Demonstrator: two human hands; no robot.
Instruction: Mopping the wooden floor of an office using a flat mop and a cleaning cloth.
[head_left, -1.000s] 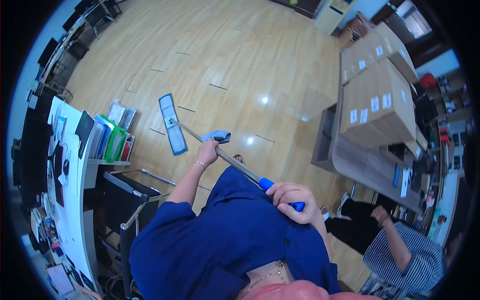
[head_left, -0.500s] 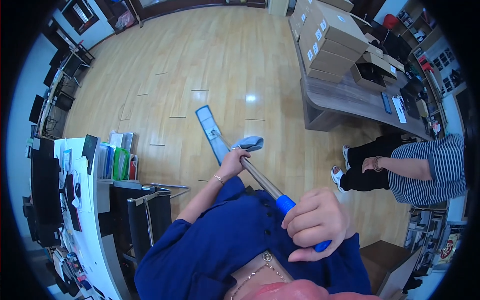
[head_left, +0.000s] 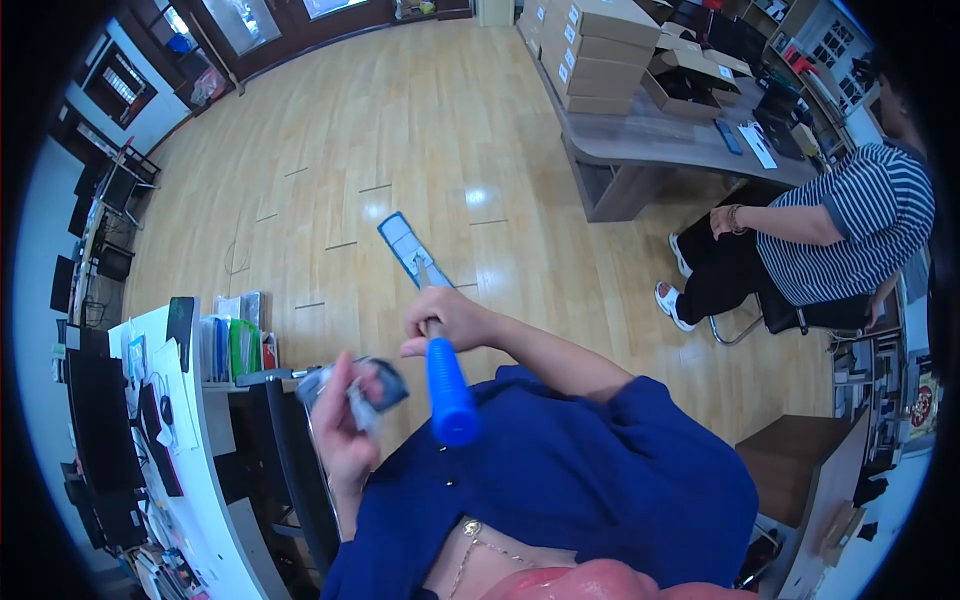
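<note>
My right hand (head_left: 452,318) is wrapped round the metal pole of a flat mop, just below its blue ribbed handle grip (head_left: 452,390). The grip's end points back toward my chest. Farther out, the mop head (head_left: 402,243), a pale pad with a blue border, lies on the wooden floor. To the left of the pole, my left hand (head_left: 343,425) is raised with a crumpled grey-blue cloth (head_left: 393,384) between its fingers. Motion smears that hand and the cloth somewhat.
A white desk (head_left: 215,480) with monitors and a black chair (head_left: 290,450) stand close on my left. At right, a seated person in a striped shirt (head_left: 830,235) is beside a grey desk (head_left: 690,150). Stacked cardboard boxes (head_left: 605,55) stand on it.
My left hand has let go of the pole and moved left and nearer with the cloth. My right hand has shifted left and down the pole, leaving the blue grip. The view has turned slightly.
</note>
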